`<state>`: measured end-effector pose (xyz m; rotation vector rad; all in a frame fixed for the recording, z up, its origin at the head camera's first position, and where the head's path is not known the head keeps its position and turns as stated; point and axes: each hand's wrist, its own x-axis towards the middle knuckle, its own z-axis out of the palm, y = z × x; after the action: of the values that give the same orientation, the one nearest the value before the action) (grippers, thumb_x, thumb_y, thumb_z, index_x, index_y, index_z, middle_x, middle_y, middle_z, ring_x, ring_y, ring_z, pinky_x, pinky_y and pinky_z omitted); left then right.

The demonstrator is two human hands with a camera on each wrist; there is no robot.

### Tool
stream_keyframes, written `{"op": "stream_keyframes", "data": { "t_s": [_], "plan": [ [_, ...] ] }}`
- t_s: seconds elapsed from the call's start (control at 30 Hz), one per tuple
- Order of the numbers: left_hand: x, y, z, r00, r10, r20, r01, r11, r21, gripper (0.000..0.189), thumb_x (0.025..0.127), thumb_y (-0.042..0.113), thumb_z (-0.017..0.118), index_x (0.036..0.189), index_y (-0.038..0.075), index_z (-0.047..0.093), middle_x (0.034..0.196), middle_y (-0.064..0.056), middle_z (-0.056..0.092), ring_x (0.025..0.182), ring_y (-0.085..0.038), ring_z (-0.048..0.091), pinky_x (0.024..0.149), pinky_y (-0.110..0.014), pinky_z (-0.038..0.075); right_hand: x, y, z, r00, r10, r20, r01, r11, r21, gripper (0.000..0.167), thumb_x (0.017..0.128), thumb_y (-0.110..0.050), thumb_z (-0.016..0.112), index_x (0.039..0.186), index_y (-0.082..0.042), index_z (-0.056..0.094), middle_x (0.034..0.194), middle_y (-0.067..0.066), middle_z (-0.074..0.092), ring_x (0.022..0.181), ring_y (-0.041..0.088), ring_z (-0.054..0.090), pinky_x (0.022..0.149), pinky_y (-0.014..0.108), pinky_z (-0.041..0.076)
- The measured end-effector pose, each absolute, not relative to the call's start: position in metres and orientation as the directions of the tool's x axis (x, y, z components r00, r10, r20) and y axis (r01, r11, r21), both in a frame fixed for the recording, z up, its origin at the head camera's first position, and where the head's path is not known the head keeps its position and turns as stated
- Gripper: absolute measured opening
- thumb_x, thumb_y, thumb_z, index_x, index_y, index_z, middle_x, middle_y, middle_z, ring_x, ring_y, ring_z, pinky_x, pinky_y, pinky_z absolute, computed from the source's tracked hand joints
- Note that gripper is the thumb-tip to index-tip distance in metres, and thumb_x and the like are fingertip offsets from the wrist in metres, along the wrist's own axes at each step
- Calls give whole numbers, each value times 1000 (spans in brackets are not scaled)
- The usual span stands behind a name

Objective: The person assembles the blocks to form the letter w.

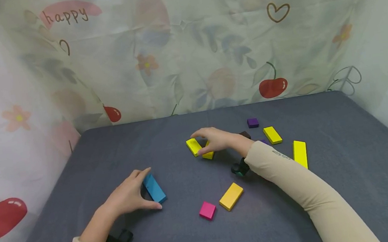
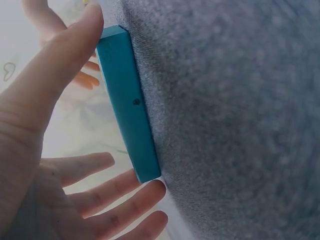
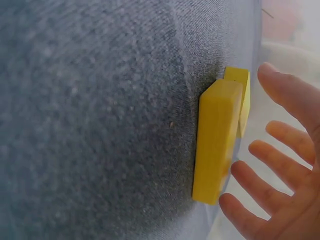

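A blue block (image 1: 154, 188) lies on the grey cloth at left. My left hand (image 1: 126, 194) curves around it, thumb by the near end and fingers by the far end. In the left wrist view the thumb and spread fingertips sit right at opposite ends of the blue block (image 2: 125, 107). Farther back, my right hand (image 1: 216, 139) hovers over two yellow blocks, one (image 1: 193, 147) beyond its fingertips and another (image 1: 208, 155) partly hidden below it. Loosely spread, the right fingers (image 3: 255, 182) come close beside the nearer yellow block (image 3: 212, 145), with nothing held.
Toward the front lie a pink block (image 1: 207, 210) and an orange-yellow block (image 1: 231, 197). Right of the right hand are a purple block (image 1: 252, 122), a dark block (image 1: 245, 134) and two yellow blocks (image 1: 272, 135), the longer one partly behind the sleeve. A patterned curtain (image 1: 187, 69) borders the table.
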<state>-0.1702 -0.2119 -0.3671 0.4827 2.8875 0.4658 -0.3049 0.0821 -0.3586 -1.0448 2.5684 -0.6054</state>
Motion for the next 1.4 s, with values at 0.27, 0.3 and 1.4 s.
{"op": "stream_keyframes", "data": {
  "t_s": [0.27,0.3,1.4],
  "plan": [
    [-171,-210,-365,-930,344,-128,286,898,333,104,65,55,78,144,4,33,131,-23,44,110,-33,53,86,-50,49,-308,78,-361,-696,-704,-141,-579,666,-470,62,87,-27,66,141,-8,40,146,12,41,136,29,37,110,45,33],
    [-171,-210,-365,-930,345,-129,287,898,332,103,65,54,78,143,4,33,130,-22,45,110,-32,53,85,-49,49,-308,78,-361,-696,-703,-144,-578,668,-469,62,87,-27,66,141,-8,41,146,11,41,136,29,36,111,45,33],
    [-215,-152,-364,-915,378,-137,322,893,314,90,71,49,76,141,9,38,136,-17,43,113,-29,53,92,-48,48,-315,69,-367,-700,-691,-179,-578,696,-425,58,88,-26,64,140,-12,42,146,11,40,136,29,36,111,45,32]
  ]
}}
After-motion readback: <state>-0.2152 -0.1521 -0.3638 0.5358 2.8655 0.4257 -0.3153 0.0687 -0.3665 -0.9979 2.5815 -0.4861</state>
